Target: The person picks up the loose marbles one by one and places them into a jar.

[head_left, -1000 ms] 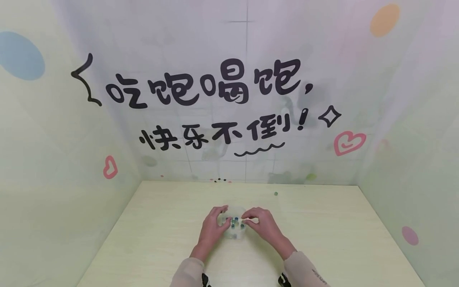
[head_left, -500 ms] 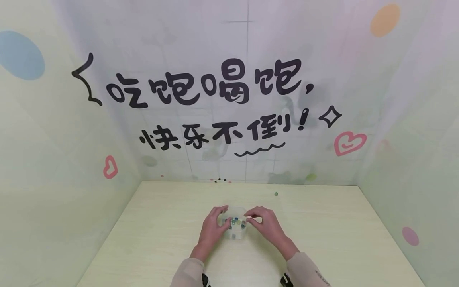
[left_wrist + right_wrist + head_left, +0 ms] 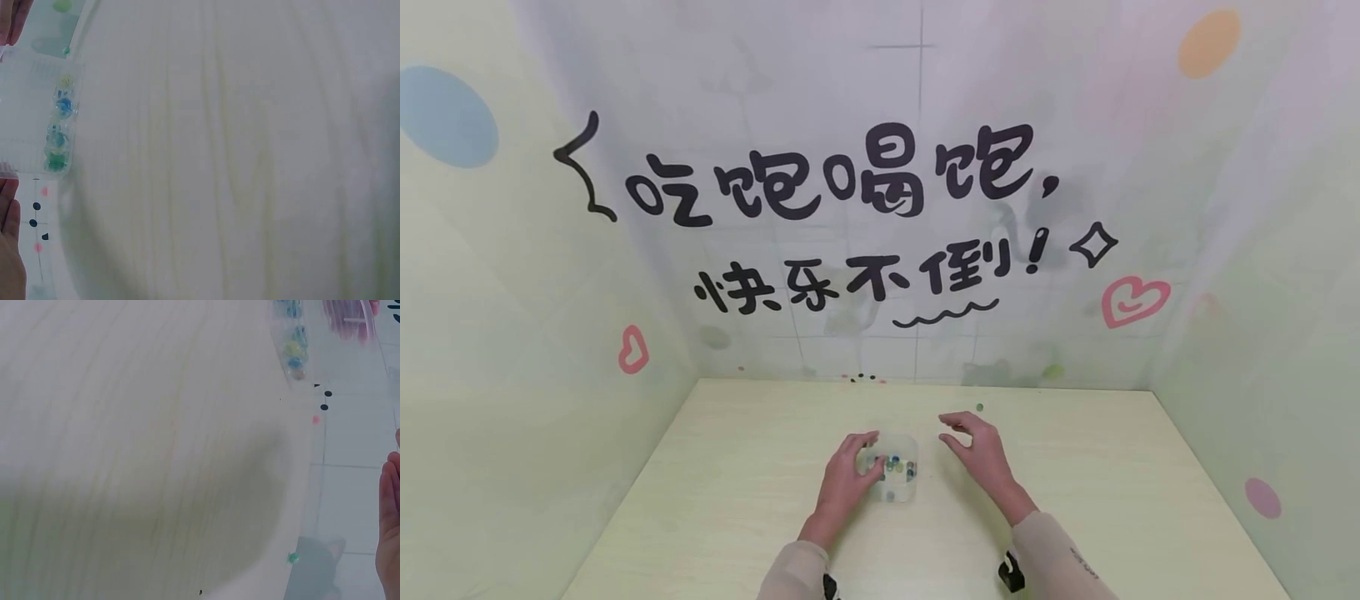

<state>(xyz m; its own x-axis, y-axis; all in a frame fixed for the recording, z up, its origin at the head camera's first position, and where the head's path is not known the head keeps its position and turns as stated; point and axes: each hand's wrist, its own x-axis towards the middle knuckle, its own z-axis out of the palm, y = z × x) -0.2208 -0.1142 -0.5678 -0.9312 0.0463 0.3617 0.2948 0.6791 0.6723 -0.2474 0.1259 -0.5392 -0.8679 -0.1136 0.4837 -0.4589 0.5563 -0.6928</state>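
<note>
A clear plastic box (image 3: 904, 492) stands in the middle of the table. Several glass marbles (image 3: 898, 467), blue, green and yellowish, lie along its bottom, as the left wrist view also shows. My left hand (image 3: 842, 477) holds the box by its left side, thumb at the front and fingers towards the back. To the right of the box, my right hand (image 3: 988, 457) hovers over the table with thumb and fingers apart and nothing visible between them. Beyond its fingertips one green marble (image 3: 980, 407) lies alone near the table's back edge; in the right wrist view the same marble (image 3: 293, 557) shows low.
The pale wooden table (image 3: 722, 467) ends at a printed cloth backdrop (image 3: 820, 350) with large dark lettering. Further cloth walls rise at the left (image 3: 512, 375) and right (image 3: 1247, 358) sides.
My right hand has drawn away from the box's right rim, moving right and towards the back of the table, its fingers spreading. My left hand and the box have hardly moved.
</note>
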